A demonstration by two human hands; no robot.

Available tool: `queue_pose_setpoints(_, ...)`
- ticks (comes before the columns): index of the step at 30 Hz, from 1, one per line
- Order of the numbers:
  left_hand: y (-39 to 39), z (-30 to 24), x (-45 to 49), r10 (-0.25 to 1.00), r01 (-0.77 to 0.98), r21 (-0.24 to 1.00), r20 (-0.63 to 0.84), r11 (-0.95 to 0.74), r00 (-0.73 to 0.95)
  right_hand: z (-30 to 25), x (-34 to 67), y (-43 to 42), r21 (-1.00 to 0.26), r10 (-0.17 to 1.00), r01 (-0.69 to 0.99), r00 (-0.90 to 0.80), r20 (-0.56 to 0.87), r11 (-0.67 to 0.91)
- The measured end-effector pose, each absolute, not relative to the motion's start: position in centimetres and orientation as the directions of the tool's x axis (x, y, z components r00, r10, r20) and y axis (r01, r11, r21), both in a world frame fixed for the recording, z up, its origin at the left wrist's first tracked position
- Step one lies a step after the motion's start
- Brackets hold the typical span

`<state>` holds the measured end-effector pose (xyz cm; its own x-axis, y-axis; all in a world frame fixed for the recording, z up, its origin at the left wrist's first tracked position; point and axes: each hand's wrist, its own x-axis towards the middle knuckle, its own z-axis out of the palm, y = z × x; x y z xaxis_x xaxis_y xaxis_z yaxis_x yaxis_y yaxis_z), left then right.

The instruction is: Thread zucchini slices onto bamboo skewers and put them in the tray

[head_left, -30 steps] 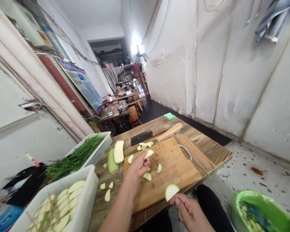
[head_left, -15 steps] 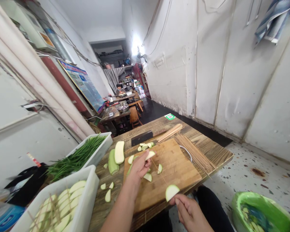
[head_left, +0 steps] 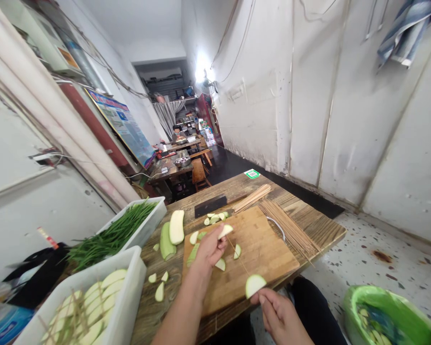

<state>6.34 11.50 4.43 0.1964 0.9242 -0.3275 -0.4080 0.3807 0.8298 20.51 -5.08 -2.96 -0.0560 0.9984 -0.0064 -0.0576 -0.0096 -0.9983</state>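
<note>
My left hand (head_left: pixel 211 248) is closed on a pale half-round zucchini slice (head_left: pixel 225 232) above the cutting board (head_left: pixel 266 244). Near the board's front edge, my right hand (head_left: pixel 275 306) pinches the lower edge of a larger half-round slice (head_left: pixel 255 286). A thin wooden skewer (head_left: pixel 241 258) stretches between the two slices; whether its tip enters the left one cannot be made out. Loose zucchini pieces (head_left: pixel 237 251) lie on the board around my left hand. Left of the board rest a green-skinned zucchini half (head_left: pixel 167 242) and a peeled-looking pale one (head_left: pixel 176 227).
Bare skewers (head_left: pixel 290 230) lie right of the board, behind a cleaver (head_left: pixel 210 206). At left stand a white bin (head_left: pixel 138 268) of skewered slices and a tray of green chives (head_left: pixel 118 230). A green basin (head_left: pixel 398 306) sits on the floor at right. A person (head_left: pixel 177 132) sits far back.
The slice in my left hand has shifted slightly to the right and tilted a little. My right hand and its slice stay almost in place.
</note>
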Motion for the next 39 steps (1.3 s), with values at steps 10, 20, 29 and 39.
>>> queue_pose_setpoints(10, 11.0, 4.6, 7.2, 0.936, -0.404, 0.845, -0.3, 0.35, 0.183, -2.3, 20.4, -4.9, -0.999, 0.999, -0.049, -0.045, -0.011, -0.013)
queue_pose_setpoints(20, 10.8, 4.1, 7.6, 0.941, -0.396, 0.854, -0.292, 0.337, 0.171, -2.4, 20.1, -4.9, -0.995, 0.998, 0.085, 0.028, 0.052, 0.049)
queue_pose_setpoints(29, 10.3, 3.7, 7.7, 0.932, -0.4, 0.842, -0.328, 0.362, 0.154, -2.7, 20.0, -4.8, -0.989, 0.995, 0.119, 0.036, 0.092, 0.087)
queue_pose_setpoints(39, 10.4, 3.3, 7.9, 0.928, -0.432, 0.821, -0.334, 0.374, 0.168, -2.9, 20.1, -4.8, -0.988, 0.995, 0.127, 0.036, 0.098, 0.092)
